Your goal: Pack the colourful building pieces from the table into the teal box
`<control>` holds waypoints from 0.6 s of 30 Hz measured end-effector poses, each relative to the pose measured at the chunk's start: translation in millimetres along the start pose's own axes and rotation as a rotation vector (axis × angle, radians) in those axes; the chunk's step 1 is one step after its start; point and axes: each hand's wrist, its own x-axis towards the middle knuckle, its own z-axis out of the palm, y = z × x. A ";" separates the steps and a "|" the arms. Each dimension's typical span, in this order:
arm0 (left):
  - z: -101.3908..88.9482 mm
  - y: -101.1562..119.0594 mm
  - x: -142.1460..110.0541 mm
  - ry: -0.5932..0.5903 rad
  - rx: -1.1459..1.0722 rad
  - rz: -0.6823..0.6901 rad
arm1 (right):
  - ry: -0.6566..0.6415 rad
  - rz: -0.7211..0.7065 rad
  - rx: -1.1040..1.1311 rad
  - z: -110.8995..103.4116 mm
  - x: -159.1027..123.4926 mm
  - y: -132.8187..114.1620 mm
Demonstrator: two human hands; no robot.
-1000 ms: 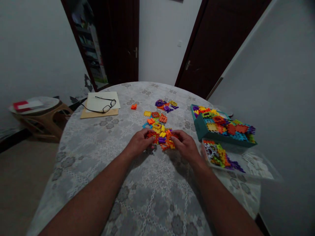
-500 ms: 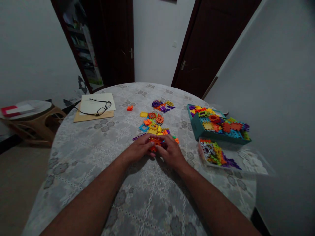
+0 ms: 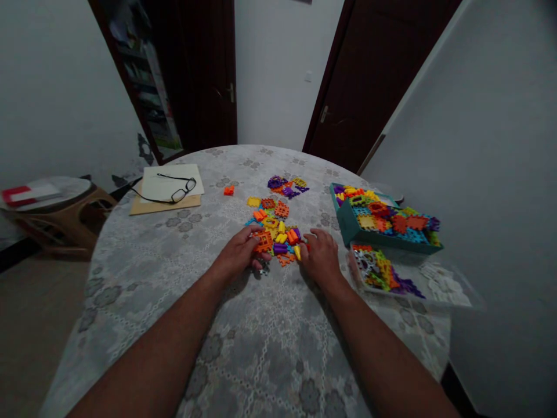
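My left hand [image 3: 240,253] is closed on an orange plastic building piece [image 3: 263,241], a notched, toothed-edge square with openings. Beneath its fingers a grey toothed piece [image 3: 263,267] lies on the cloth. At the right edge of the loose pile is my right hand [image 3: 322,255], fingers curled down and thumb beside a yellow piece [image 3: 297,252]. A bit of red shows between its thumb and fingers; the rest is hidden. Between the hands lie a purple connector [image 3: 280,248], an orange connector [image 3: 292,236] and a flat orange piece [image 3: 286,259].
A teal box [image 3: 348,223] heaped with pieces and a clear plastic tray [image 3: 357,273] stand at the right. Glasses [image 3: 178,196] rest on paper [image 3: 150,180] at the left. Another cluster [image 3: 287,187] and a small orange piece [image 3: 228,190] lie farther back.
Both hands were together around the orange piece. Now the left hand alone has it, shifted slightly left, and the right hand has moved right to the pile's edge.
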 end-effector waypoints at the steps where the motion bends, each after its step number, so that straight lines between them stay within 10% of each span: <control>1: 0.2 0.4 0.1 0.013 -0.009 0.006 | 0.002 0.000 0.002 0.4 0.1 0.3; 8: 1.3 1.8 0.0 0.043 -0.048 0.006 | -0.134 -0.144 0.019 6.4 -0.7 -10.7; 18: -1.5 -3.7 5.9 0.069 -0.066 0.009 | -0.085 0.056 -0.074 5.3 -0.6 3.3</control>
